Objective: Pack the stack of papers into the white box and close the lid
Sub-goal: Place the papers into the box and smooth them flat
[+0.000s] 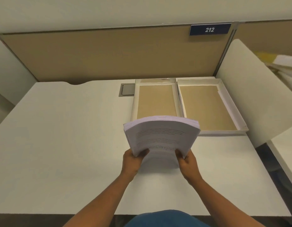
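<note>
A thick stack of printed papers (161,134) is held up above the desk, bowed upward, its far edge overlapping the near end of the box. My left hand (133,160) grips its near left corner and my right hand (187,163) grips its near right corner. The white box (230,102) lies opened flat on the desk beyond the papers, with two shallow halves side by side, both lined in brown. The left half (134,102) is partly hidden by the papers; which half is the lid I cannot tell.
The white desk (68,136) spreads wide to the left. A grey cable hatch (127,90) sits left of the box. A tan partition (109,54) with a "212" sign (210,29) backs the desk. A white side panel (251,89) rises on the right.
</note>
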`<state>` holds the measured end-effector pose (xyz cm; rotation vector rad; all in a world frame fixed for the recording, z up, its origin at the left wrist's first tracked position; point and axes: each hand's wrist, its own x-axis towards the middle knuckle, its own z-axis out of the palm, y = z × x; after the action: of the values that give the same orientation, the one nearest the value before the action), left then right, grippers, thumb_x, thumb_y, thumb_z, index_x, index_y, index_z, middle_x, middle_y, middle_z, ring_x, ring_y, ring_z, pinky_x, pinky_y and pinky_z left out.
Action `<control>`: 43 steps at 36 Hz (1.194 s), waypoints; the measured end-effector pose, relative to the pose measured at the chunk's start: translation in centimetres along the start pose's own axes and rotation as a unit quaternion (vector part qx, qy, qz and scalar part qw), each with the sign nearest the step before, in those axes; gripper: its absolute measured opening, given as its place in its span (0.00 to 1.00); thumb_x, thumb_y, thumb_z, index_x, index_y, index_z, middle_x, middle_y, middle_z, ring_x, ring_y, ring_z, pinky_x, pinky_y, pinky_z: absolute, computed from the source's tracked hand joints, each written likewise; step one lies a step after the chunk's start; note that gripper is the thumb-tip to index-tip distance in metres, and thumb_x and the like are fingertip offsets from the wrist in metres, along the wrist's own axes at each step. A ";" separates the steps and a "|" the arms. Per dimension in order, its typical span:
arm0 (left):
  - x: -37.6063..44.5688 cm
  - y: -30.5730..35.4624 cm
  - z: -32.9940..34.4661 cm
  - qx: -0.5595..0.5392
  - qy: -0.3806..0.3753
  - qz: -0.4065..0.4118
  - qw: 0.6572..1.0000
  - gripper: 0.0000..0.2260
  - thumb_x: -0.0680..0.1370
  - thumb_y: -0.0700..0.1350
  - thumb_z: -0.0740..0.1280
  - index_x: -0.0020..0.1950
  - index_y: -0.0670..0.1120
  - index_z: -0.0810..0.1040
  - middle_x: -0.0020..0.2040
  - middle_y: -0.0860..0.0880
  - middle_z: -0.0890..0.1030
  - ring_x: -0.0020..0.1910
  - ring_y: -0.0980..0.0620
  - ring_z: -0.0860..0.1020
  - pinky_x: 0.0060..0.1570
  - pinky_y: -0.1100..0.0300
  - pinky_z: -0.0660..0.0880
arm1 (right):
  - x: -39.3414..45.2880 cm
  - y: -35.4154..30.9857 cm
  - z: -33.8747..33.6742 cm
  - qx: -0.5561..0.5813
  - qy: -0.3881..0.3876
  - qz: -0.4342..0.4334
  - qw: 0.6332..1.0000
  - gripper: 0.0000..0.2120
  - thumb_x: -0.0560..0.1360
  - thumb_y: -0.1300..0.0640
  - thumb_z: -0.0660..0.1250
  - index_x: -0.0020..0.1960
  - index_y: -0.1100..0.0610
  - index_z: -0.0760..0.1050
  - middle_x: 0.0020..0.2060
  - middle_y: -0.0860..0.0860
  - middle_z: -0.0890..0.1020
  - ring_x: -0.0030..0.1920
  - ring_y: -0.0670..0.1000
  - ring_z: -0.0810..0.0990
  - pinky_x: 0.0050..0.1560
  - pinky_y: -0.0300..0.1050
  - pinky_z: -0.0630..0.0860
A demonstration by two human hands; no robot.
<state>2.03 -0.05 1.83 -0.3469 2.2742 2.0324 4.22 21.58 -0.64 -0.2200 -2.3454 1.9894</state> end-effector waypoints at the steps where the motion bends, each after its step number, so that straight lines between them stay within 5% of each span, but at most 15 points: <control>1: 0.1 0.0 0.0 0.002 0.004 0.004 1.000 0.14 0.73 0.46 0.76 0.41 0.68 0.83 0.41 0.61 0.86 0.41 0.60 0.83 0.43 0.60 0.82 | 0.0 -0.2 0.0 -0.002 0.004 0.003 1.000 0.15 0.81 0.56 0.62 0.67 0.49 0.71 0.54 0.35 0.81 0.56 0.38 0.79 0.48 0.26 0.76; 6: 0.5 -0.5 -0.4 0.016 -0.001 0.010 1.000 0.15 0.72 0.46 0.76 0.43 0.69 0.82 0.42 0.63 0.85 0.41 0.62 0.83 0.41 0.63 0.80 | -0.1 -0.3 -0.3 -0.017 0.007 0.002 1.000 0.15 0.80 0.55 0.62 0.65 0.44 0.71 0.54 0.33 0.80 0.56 0.36 0.78 0.47 0.25 0.75; 11: 0.8 -2.2 -0.6 0.063 -0.017 -0.024 0.998 0.18 0.72 0.48 0.77 0.41 0.74 0.80 0.43 0.60 0.84 0.46 0.54 0.82 0.45 0.54 0.82 | -0.8 1.3 0.2 -0.051 -0.013 0.033 0.998 0.21 0.81 0.57 0.62 0.59 0.28 0.68 0.51 0.26 0.78 0.54 0.32 0.77 0.43 0.23 0.75; 16: 1.5 -2.4 -0.6 0.066 -0.024 -0.028 0.997 0.18 0.72 0.48 0.76 0.42 0.75 0.79 0.41 0.69 0.83 0.43 0.62 0.81 0.36 0.70 0.77 | -0.4 2.0 0.3 -0.073 -0.003 0.050 0.996 0.23 0.80 0.55 0.63 0.58 0.25 0.66 0.53 0.25 0.77 0.55 0.35 0.77 0.41 0.22 0.75; 20: 2.1 -2.5 -0.5 0.065 -0.027 -0.036 0.997 0.16 0.72 0.48 0.76 0.40 0.72 0.81 0.39 0.67 0.84 0.43 0.59 0.82 0.38 0.66 0.79 | 0.1 2.3 0.2 -0.085 0.002 0.055 0.995 0.21 0.79 0.54 0.65 0.59 0.27 0.67 0.52 0.26 0.77 0.53 0.42 0.79 0.40 0.22 0.75; 24: 3.3 -2.3 -0.9 0.068 -0.057 -0.043 0.995 0.10 0.71 0.48 0.77 0.41 0.65 0.83 0.42 0.63 0.85 0.44 0.59 0.83 0.40 0.68 0.79 | 0.8 1.7 -0.1 -0.110 0.002 0.050 0.993 0.21 0.80 0.54 0.65 0.59 0.27 0.67 0.51 0.24 0.77 0.52 0.36 0.79 0.42 0.23 0.75; 28: 5.6 -1.3 -1.3 0.057 -0.105 -0.063 0.991 0.09 0.70 0.45 0.78 0.47 0.56 0.85 0.48 0.57 0.87 0.50 0.57 0.85 0.47 0.66 0.80 | 2.5 0.5 -0.4 -0.118 -0.004 0.039 0.992 0.16 0.78 0.49 0.65 0.66 0.42 0.69 0.54 0.31 0.78 0.51 0.28 0.78 0.41 0.22 0.75; 34: 9.8 1.5 -1.5 0.059 -0.150 -0.065 0.985 0.16 0.69 0.48 0.79 0.55 0.52 0.84 0.51 0.56 0.86 0.49 0.57 0.85 0.49 0.61 0.82 | 7.2 -1.7 -0.7 -0.144 -0.019 0.034 0.989 0.18 0.78 0.53 0.67 0.67 0.53 0.73 0.54 0.44 0.81 0.47 0.33 0.78 0.40 0.22 0.73; 39: 13.8 4.3 -1.1 0.056 -0.170 -0.100 0.979 0.12 0.68 0.47 0.80 0.49 0.54 0.84 0.48 0.57 0.86 0.46 0.57 0.86 0.42 0.66 0.81 | 11.4 -3.3 -1.2 -0.154 -0.041 0.043 0.986 0.22 0.78 0.52 0.67 0.71 0.55 0.71 0.62 0.50 0.81 0.58 0.52 0.82 0.58 0.50 0.80; 43: 17.1 5.6 -0.6 0.035 -0.183 -0.147 0.972 0.15 0.69 0.43 0.79 0.54 0.48 0.84 0.53 0.50 0.87 0.51 0.50 0.85 0.52 0.57 0.80 | 15.1 -4.0 -1.4 -0.146 -0.056 0.071 0.985 0.21 0.78 0.52 0.68 0.69 0.53 0.73 0.61 0.50 0.82 0.57 0.52 0.82 0.57 0.50 0.80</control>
<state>-15.71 -2.14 3.85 -0.2588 1.9370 1.7038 -10.82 24.50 2.78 -0.3045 -2.7625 1.7454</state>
